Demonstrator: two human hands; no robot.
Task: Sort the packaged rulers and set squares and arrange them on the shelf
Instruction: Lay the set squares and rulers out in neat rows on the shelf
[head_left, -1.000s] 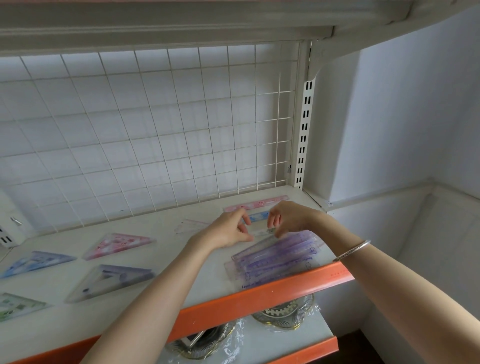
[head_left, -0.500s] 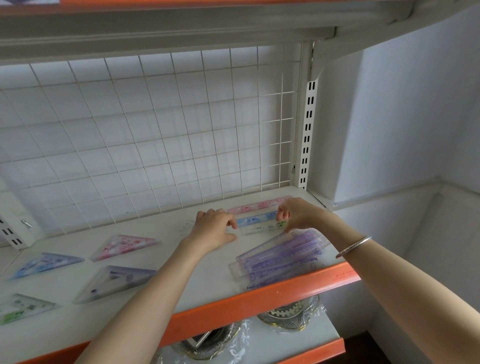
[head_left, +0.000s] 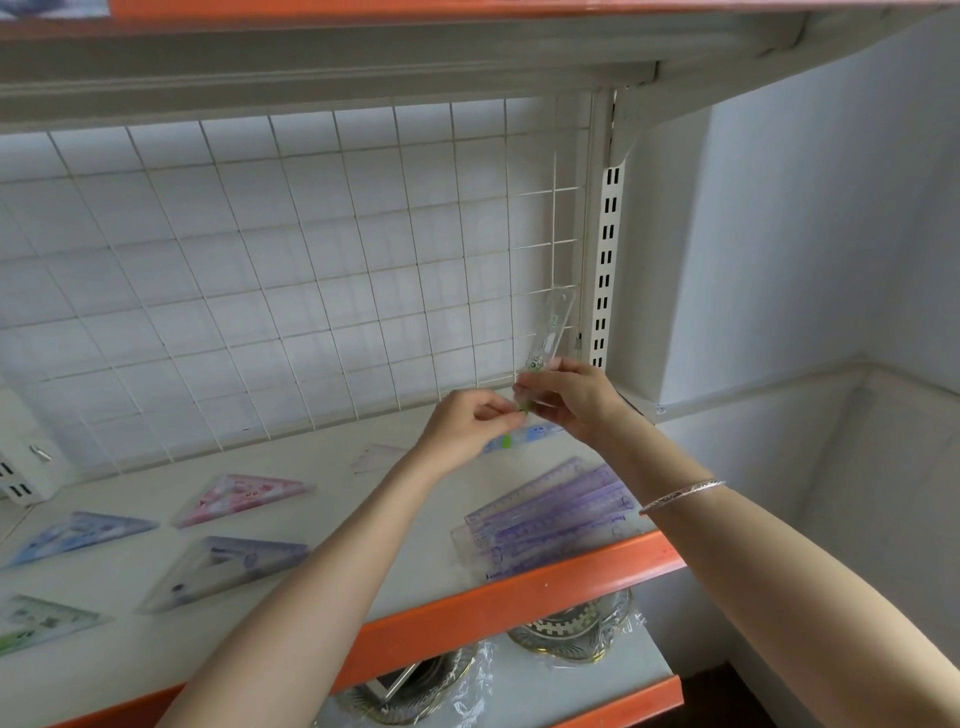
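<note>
Where the lower shelf (head_left: 571, 691) shows beneath the orange lip, dark patterned dishes in clear wrap (head_left: 571, 626) sit nearest the camera, their detail too blurred to tell further. Above them, on the white shelf (head_left: 337, 519) with the orange front edge, a stack of purple packaged rulers (head_left: 550, 525) lies at the right front corner, its printing too small to read. To the left lie four packaged set squares, well apart from one another: a green one (head_left: 36, 621) at the front left edge, a purple one (head_left: 228, 564), a blue one (head_left: 78, 535) and a pink one (head_left: 244, 493) farther back. Past the arms, with a silver bangle (head_left: 680, 494) on the right wrist, the left hand (head_left: 467, 423) and the right hand (head_left: 571, 397) meet above the shelf, fingers pinched together on the lower end of a clear, green-printed ruler (head_left: 545, 343), which stands nearly upright in front of the wire grid (head_left: 260, 286); half a second ago both hands were pressed down flat on the rulers at the back of the shelf, so this one has been lifted since. A blue ruler (head_left: 519, 439) lies on the shelf just below the hands, and a clear flat packet (head_left: 376, 457) rests to its left.
</note>
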